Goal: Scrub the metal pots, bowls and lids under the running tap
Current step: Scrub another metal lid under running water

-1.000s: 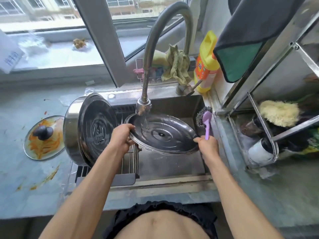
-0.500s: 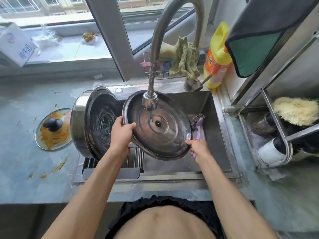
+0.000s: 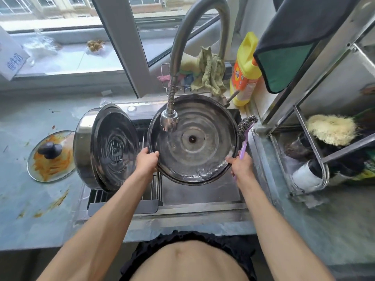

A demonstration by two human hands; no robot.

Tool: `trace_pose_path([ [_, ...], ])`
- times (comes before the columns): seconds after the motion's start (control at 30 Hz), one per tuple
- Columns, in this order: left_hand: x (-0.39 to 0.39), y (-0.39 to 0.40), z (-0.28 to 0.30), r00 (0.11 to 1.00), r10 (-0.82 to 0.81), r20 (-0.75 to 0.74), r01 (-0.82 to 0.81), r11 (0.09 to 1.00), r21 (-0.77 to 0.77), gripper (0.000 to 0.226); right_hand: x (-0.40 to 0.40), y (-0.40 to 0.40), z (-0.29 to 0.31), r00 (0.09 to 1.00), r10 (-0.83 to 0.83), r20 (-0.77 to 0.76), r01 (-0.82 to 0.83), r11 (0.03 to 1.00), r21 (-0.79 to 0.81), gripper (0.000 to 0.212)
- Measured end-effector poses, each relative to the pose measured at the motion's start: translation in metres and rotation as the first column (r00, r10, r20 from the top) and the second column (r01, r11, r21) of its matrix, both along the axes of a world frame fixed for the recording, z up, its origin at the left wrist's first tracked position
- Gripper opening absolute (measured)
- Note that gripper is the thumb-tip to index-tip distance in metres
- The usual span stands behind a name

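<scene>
- Metal lid, big round one, is held tilted up over the sink, hollow underside facing the person, w/ the tap head hanging just in front of its upper left part.
- Far left on the desk: 1 glass lid w/ dark knob, smeared orange, not yet washed by the look of it.
- Next along: 1 steel pot on its side at the sink's left edge, a 2nd metal lid leaning in its mouth. So 3 lids in all, 1 pot.
- Left hand grips the held lid's left rim, thumb over the edge.
- Right hand sits at the lower right rim, fingers curled round a purple-handled steel-wool brush; whether it also pinches the rim, can't tell.
- Key relation: brush head points up and away, just beside the lid's right edge, outside it. Lid face lies to the left of that hand, so I'd guess the brush must swing inward to scrub.
- Right of sink: 1 yellow detergent bottle, steel rack w/ a pale scrubber.
</scene>
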State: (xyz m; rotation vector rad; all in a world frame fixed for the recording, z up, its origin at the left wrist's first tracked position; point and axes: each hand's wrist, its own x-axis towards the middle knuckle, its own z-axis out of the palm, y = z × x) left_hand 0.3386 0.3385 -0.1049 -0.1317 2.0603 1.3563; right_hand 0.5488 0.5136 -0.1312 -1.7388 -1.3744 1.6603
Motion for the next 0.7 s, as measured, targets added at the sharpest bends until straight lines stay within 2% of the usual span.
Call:
trace_pose_path([
  [0.2, 0.004, 0.017, -0.008, 0.994, -0.087, 0.062, 0.091, 0.993, -0.073, 0.018, 0.013, 0.005, 0.019, 0.999, -0.027, 0.037, 0.019, 0.981, 0.195, 0.036],
  [0.3, 0.011, 0.021, -0.006, 0.982, -0.133, 0.131, 0.145, 0.986, -0.086, 0.03, 0.016, 0.007, 0.034, 0.993, -0.058, 0.099, 0.023, 0.947, 0.32, 0.025],
  [0.43, 0.016, 0.013, -0.009, 0.965, -0.149, 0.215, 0.166, 0.984, -0.064, 0.024, 0.015, 0.007, 0.053, 0.988, -0.046, 0.151, -0.025, 0.901, 0.434, 0.022],
  [0.57, 0.016, -0.001, -0.004, 0.966, -0.116, 0.229, 0.123, 0.992, -0.018, 0.018, 0.012, 0.003, 0.059, 0.98, -0.02, 0.196, -0.072, 0.89, 0.449, 0.025],
  [0.7, 0.013, -0.006, 0.011, 0.976, -0.059, 0.211, 0.045, 0.997, 0.069, 0.019, 0.015, -0.001, 0.048, 0.975, -0.05, 0.217, -0.033, 0.931, 0.363, 0.032],
])
